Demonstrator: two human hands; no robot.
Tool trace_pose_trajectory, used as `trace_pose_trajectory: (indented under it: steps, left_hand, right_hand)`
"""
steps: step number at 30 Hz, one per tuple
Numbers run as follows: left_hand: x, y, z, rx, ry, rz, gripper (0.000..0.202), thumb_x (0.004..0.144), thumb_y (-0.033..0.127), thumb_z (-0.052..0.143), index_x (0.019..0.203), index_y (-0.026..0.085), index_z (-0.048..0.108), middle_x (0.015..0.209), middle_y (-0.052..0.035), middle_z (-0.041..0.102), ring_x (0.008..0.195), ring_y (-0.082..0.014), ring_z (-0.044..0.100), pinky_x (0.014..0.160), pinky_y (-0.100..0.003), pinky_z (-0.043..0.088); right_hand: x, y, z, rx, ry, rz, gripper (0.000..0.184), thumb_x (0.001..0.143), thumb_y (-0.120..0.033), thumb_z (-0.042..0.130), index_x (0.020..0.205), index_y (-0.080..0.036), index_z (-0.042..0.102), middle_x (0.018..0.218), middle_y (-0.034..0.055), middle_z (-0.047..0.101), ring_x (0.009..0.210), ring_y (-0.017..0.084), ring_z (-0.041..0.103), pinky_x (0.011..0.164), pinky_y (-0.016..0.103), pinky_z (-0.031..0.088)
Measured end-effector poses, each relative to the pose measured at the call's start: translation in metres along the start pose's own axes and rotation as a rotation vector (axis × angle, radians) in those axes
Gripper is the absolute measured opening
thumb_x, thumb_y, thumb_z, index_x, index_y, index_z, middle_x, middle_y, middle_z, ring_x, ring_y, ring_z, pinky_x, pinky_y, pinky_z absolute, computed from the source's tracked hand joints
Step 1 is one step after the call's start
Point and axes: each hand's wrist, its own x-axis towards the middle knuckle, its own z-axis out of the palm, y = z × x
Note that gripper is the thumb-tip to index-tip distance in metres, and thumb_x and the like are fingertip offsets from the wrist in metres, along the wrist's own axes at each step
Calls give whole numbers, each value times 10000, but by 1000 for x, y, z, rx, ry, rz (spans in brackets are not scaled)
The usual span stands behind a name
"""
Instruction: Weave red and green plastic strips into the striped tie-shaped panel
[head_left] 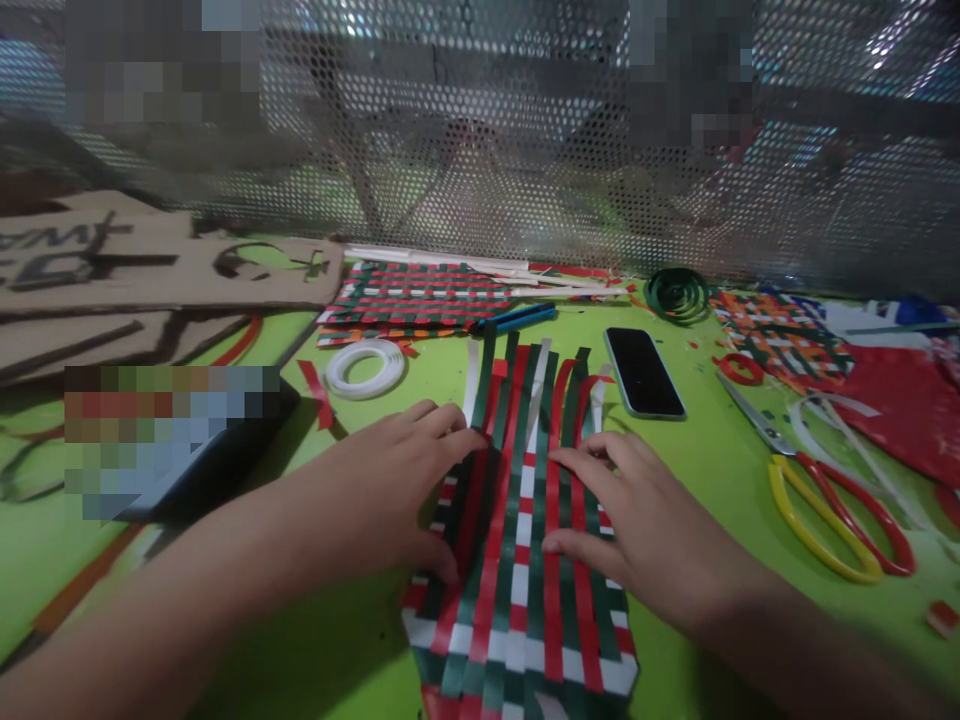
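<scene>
A partly woven mat of red, green and white strips lies in front of me, its loose strip ends fanning out at the far side. My left hand rests on the mat's left edge, thumb and fingers apart. On the right side, my right hand touches the red and green strips with its fingertips, its thumb spread away from the fingers. Neither hand appears to grip anything. Parts of the left edge are hidden under my left fingers.
Scissors with yellow and red handles lie at the right, near a phone. A white strip roll, finished woven pieces and a green coil sit farther back. Cut cardboard stands left; perforated metal closes the back.
</scene>
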Motion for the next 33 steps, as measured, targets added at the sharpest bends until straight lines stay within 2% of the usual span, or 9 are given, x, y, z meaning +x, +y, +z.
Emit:
trace_pose_trajectory:
  steps: [7, 18, 24, 29, 31, 33]
  left_hand:
    - [1, 1, 0, -9, -15, -15, 833, 567, 563, 906, 1311, 328, 617, 1304, -64, 585, 1147, -320, 573, 886, -390, 491]
    - [-2, 0, 3, -30, 25, 19, 750, 594, 527, 900, 1262, 321, 630, 1268, -75, 605, 1106, -321, 599, 836, -392, 506]
    - [-1, 1, 1, -33, 12, 12, 801, 584, 525, 906, 1300, 329, 603, 1285, -66, 595, 1136, -320, 596, 869, -388, 506]
    - [-3, -5, -4, -87, 20, -5, 902, 532, 541, 918, 1330, 333, 553, 1315, -57, 570, 1168, -309, 584, 882, -369, 517]
    - [-3, -7, -7, -109, 19, -12, 806, 552, 508, 904, 1266, 321, 580, 1259, -49, 596, 1109, -291, 607, 848, -357, 525]
    - [-2, -8, -9, -144, -28, -23, 654, 581, 464, 879, 1162, 307, 623, 1162, -33, 636, 998, -263, 640, 778, -337, 532]
  right_hand:
    - [0, -2, 2, -6, -2, 11, 555, 872, -466, 751, 1358, -231, 623, 1221, 125, 603, 1147, 322, 566, 972, 516, 540]
    - [-1, -3, 1, -16, 6, 3, 539, 885, -472, 734, 1361, -250, 616, 1217, 121, 612, 1149, 329, 565, 962, 517, 535]
    - [0, -3, 2, -16, -12, 7, 538, 885, -475, 731, 1353, -231, 623, 1198, 124, 612, 1116, 322, 579, 938, 512, 546]
    - [-3, -6, 0, -59, 45, -10, 519, 866, -497, 747, 1314, -254, 648, 1180, 127, 595, 1126, 351, 561, 924, 547, 540]
    - [-5, -7, -1, -67, 60, -13, 506, 865, -460, 756, 1315, -258, 642, 1175, 126, 592, 1103, 346, 568, 902, 534, 549]
    - [-6, -7, 0, -48, 47, -23, 456, 893, -424, 731, 1308, -260, 639, 1169, 120, 599, 1057, 319, 588, 877, 501, 561]
